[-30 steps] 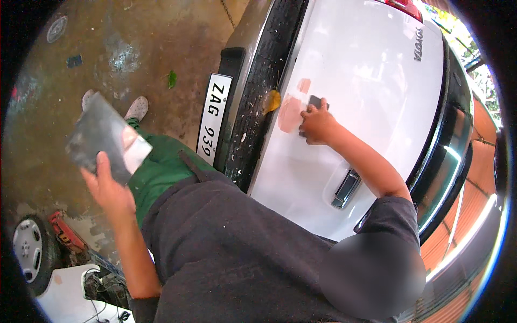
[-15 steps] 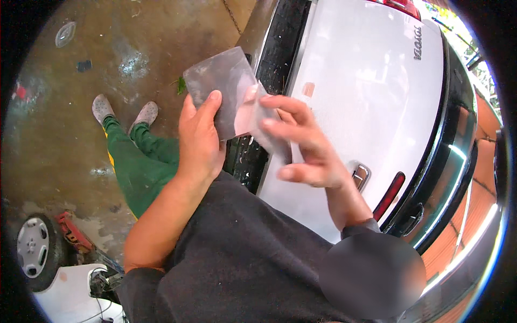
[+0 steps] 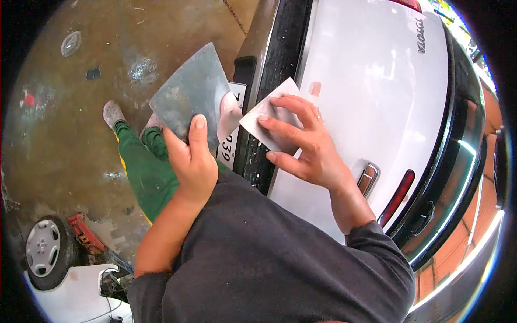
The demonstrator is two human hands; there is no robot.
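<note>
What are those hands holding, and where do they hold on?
The left hand holds a flat grey plate by its near edge, thumb on top. The right hand holds a pale flat square, fingers across its face.

Under the lower edge of the grey plate (image 3: 188,89), the left hand (image 3: 195,164) has its fingertips, thumb aside, hidden. Pinkish paste (image 3: 228,112) at its right corner partly covers the number plate (image 3: 227,148). The picture's top edge crops a tail light (image 3: 410,4).
</note>
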